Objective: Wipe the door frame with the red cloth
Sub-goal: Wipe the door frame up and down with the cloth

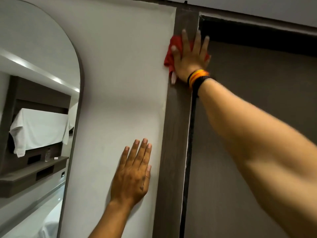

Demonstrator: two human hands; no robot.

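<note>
The dark brown door frame (pixel 173 127) runs up the middle of the view to its top corner. My right hand (pixel 190 55) is raised high and presses the red cloth (pixel 171 54) flat against the frame's upright, fingers spread over it. The cloth bunches out to the left of my palm, a pale tag hanging below. A striped band circles my right wrist. My left hand (pixel 133 174) lies flat on the white wall just left of the frame, fingers together and holding nothing.
A brown door (pixel 257 127) fills the right side, with a dark gap along the frame. On the left hangs an arched mirror (pixel 34 109) that reflects a shelf unit and a white sheet. White wall (pixel 120 74) lies between mirror and frame.
</note>
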